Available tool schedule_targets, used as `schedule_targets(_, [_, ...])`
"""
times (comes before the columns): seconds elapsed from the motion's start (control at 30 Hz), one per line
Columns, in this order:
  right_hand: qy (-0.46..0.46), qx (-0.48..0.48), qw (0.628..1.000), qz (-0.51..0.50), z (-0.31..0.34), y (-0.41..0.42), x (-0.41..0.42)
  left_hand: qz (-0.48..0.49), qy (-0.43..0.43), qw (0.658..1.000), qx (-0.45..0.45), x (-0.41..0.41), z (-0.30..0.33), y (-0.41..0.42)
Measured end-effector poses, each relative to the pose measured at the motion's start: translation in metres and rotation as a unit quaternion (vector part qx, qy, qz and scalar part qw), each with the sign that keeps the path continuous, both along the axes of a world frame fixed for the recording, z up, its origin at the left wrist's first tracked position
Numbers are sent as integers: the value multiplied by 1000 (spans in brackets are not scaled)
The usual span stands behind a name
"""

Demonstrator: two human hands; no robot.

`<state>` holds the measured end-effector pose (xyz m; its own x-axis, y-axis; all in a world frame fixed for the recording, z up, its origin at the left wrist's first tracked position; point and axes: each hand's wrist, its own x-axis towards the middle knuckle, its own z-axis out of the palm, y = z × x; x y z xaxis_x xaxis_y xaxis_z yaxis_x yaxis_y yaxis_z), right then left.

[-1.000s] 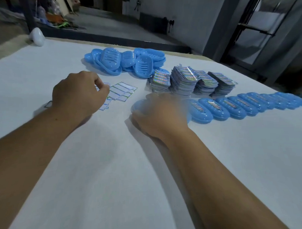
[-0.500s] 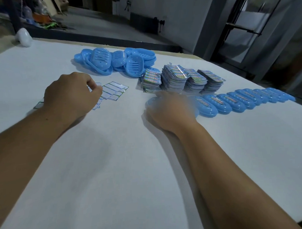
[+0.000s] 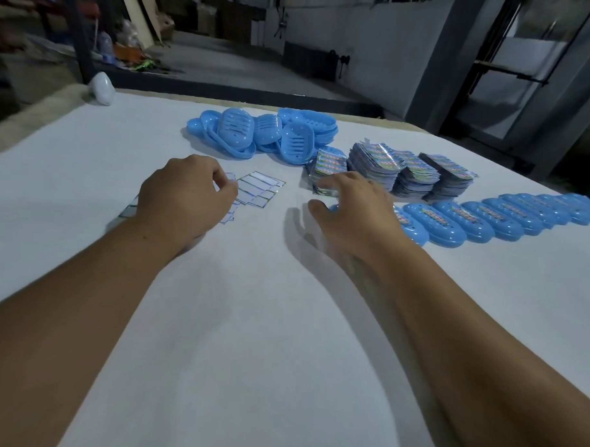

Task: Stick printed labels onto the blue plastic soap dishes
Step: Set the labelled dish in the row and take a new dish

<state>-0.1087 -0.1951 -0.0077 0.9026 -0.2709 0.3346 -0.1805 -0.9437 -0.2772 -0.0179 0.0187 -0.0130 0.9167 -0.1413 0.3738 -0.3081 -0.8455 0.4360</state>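
A pile of unlabeled blue soap dishes [image 3: 267, 134] lies at the back of the white table [image 3: 257, 325]. Several stacks of colourful printed labels [image 3: 395, 173] stand to its right. A row of labelled blue dishes [image 3: 487, 216] runs off to the right. My left hand [image 3: 186, 200] rests curled over a fan of spent white backing slips [image 3: 259, 191], fingertips pinched at one slip. My right hand [image 3: 357, 214] hovers with fingers spread over the left end of the row, fingertips near the closest label stack; the dish beneath it is mostly hidden.
A white rounded object [image 3: 101, 88] sits at the table's far left corner. Beyond the far edge are a dark floor, clutter and a grey wall. A metal door frame [image 3: 515, 65] stands at the right.
My right hand has lifted off the end dish and opened, reaching toward the nearest label stack. My left hand stays on the backing slips. The camera view has shifted slightly.
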Motion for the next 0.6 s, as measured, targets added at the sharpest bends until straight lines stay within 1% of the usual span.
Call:
schedule_targets(0.33, [35, 36, 992, 117, 0, 45, 70, 14, -2, 1000, -16, 6, -2, 5])
schedule_targets(0.5, [50, 41, 988, 142, -15, 49, 78, 8, -40, 998, -39, 8, -1, 3])
schedule_targets(0.6, [26, 47, 987, 153, -22, 49, 75, 6, -58, 998, 3, 23, 2, -5])
